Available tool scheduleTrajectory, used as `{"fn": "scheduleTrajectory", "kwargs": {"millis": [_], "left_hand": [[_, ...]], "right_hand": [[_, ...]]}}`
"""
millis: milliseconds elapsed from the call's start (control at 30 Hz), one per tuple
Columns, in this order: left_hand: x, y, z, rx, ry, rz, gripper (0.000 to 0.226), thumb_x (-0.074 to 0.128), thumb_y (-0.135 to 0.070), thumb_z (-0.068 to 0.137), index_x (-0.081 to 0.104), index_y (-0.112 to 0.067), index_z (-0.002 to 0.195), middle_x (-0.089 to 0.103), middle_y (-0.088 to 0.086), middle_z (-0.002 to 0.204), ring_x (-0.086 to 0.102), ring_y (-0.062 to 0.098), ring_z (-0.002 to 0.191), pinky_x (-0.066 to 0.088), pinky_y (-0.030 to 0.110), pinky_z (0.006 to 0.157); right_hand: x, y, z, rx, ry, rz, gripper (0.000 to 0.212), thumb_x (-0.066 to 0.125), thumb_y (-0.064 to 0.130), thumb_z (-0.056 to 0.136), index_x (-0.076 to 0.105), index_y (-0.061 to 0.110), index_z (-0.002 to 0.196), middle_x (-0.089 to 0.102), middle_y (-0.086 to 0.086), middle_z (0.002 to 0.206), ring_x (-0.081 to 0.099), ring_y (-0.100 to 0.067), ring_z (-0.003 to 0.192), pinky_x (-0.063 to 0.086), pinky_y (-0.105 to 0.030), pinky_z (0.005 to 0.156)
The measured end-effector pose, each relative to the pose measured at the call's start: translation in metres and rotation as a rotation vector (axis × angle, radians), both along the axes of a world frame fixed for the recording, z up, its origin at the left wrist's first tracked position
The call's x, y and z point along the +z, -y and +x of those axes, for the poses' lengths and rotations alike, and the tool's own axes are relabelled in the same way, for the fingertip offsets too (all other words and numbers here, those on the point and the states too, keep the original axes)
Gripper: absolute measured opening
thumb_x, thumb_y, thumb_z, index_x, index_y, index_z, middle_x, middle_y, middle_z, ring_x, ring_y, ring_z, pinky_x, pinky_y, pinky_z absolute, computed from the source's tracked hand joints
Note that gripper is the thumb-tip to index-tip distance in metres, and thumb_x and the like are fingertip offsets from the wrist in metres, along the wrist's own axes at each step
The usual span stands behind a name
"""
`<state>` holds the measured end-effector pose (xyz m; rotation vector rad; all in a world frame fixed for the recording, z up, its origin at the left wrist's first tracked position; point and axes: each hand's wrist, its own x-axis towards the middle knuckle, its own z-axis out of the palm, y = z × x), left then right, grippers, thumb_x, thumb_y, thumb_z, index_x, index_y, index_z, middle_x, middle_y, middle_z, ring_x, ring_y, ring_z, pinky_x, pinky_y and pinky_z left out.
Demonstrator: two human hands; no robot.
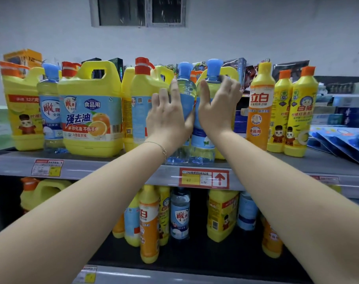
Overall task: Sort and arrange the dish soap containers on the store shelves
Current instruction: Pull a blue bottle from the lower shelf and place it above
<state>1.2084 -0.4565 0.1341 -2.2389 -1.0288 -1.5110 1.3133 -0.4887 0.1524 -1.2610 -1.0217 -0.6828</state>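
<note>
Bare forearms reach up from the near edge to the upper shelf (pixel 113 171), where the work is happening; a lower shelf (pixel 195 259) beneath holds a loose mix of yellow jugs, orange bottles and clear ones. Biggest on the upper shelf is a yellow handled jug (pixel 90 119) at the left, with more jugs of the same kind ranked behind and beside it. At the middle stand two clear blue-capped dish soap bottles, touching side by side near the shelf's front edge. The left hand (pixel 170 117) cups the left clear bottle (pixel 184 87), fingers laid up its front and thumb toward the gap. The right hand (pixel 215 107) wraps the right clear bottle (pixel 201 140), fingers curled round its far side. A third clear bottle (pixel 50 111) stands apart at the left, between jugs. To the right are a slim orange bottle (pixel 258 111) and slim yellow bottles (pixel 299 113). A red price tag (pixel 204 178) sits just below the pair, and a thin bracelet (pixel 163 149) circles the left wrist. This looks like the step of squaring the two matching bottles together. Next would likely be seating them upright, labels forward, then bringing the stray one over to join them.
</note>
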Motion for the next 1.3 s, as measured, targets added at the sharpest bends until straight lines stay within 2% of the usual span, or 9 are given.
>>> {"fn": "scheduleTrajectory", "kwargs": {"millis": [233,400,533,633,733,800,867,1000,1300], "left_hand": [[-0.023,0.006,0.009,-0.093,0.042,-0.061,0.068,0.057,-0.031,0.090,0.025,-0.006,0.145,0.036,0.014,0.138,0.032,0.032,0.128,0.043,0.039,0.094],[-0.034,0.006,0.011,-0.084,0.117,-0.087,0.063,0.057,-0.035,0.089,0.032,-0.006,0.138,0.037,0.014,0.138,0.037,0.031,0.124,0.044,0.039,0.090],[-0.043,0.008,0.011,-0.084,0.125,-0.088,0.066,0.059,-0.035,0.087,0.030,-0.006,0.139,0.035,0.015,0.141,0.035,0.032,0.125,0.039,0.039,0.098],[-0.051,0.013,0.011,-0.092,0.121,-0.108,0.070,0.061,-0.029,0.085,0.027,-0.006,0.142,0.029,0.016,0.146,0.030,0.033,0.130,0.028,0.039,0.107],[-0.056,0.017,0.011,-0.126,0.149,-0.142,0.075,0.066,-0.023,0.081,0.026,-0.008,0.142,0.027,0.015,0.146,0.027,0.031,0.131,0.024,0.037,0.110],[-0.058,0.021,0.011,-0.156,0.184,-0.170,0.081,0.071,-0.018,0.076,0.025,-0.010,0.142,0.028,0.013,0.144,0.027,0.029,0.130,0.023,0.035,0.110],[-0.057,0.025,0.011,-0.191,0.220,-0.225,0.088,0.073,-0.012,0.071,0.023,-0.012,0.143,0.027,0.011,0.143,0.027,0.028,0.127,0.024,0.035,0.110],[-0.054,0.031,0.012,-0.233,0.255,-0.374,0.094,0.066,-0.002,0.069,0.014,-0.017,0.146,0.024,0.009,0.141,0.024,0.027,0.122,0.025,0.037,0.109],[-0.058,0.035,0.012,-0.346,0.400,-0.376,0.081,0.059,0.009,0.074,0.022,-0.012,0.144,0.027,0.011,0.141,0.029,0.024,0.124,0.032,0.035,0.110]], "right_hand": [[-0.006,0.011,0.017,-0.008,0.052,-0.142,0.056,0.049,0.046,0.094,0.040,0.015,0.140,0.028,-0.014,0.145,0.024,-0.031,0.132,0.022,-0.039,0.108],[-0.006,0.019,0.022,0.057,0.031,-0.201,0.057,0.051,0.048,0.091,0.038,0.025,0.142,0.020,-0.009,0.149,0.017,-0.027,0.136,0.019,-0.041,0.111],[-0.009,0.022,0.024,0.166,-0.054,-0.063,0.050,0.040,0.041,0.097,0.036,0.019,0.142,0.028,-0.010,0.147,0.024,-0.023,0.134,0.020,-0.034,0.108],[-0.016,0.024,0.032,0.171,-0.194,0.021,0.045,0.044,0.026,0.098,0.035,0.011,0.140,0.040,-0.009,0.137,0.037,-0.017,0.120,0.026,-0.025,0.098],[-0.027,0.023,0.046,0.211,-0.339,-0.094,0.045,0.053,0.020,0.091,0.037,0.014,0.133,0.047,-0.003,0.125,0.044,-0.016,0.111,0.038,-0.024,0.090],[-0.034,0.021,0.054,0.292,-0.425,-0.157,0.033,0.056,0.020,0.088,0.041,0.019,0.117,0.055,-0.002,0.109,0.055,-0.016,0.096,0.050,-0.030,0.074],[-0.037,0.019,0.061,0.325,-0.494,-0.232,0.033,0.058,0.024,0.086,0.041,0.019,0.113,0.058,0.001,0.095,0.057,-0.011,0.084,0.045,-0.026,0.059],[-0.039,0.016,0.069,0.495,-0.626,-0.333,0.034,0.062,0.027,0.086,0.047,0.019,0.116,0.062,0.002,0.098,0.061,-0.013,0.087,0.051,-0.030,0.065],[-0.046,0.018,0.073,0.407,-0.460,-0.371,0.032,0.067,0.032,0.087,0.043,0.024,0.109,0.057,0.012,0.093,0.056,-0.005,0.087,0.053,-0.031,0.075]]}}
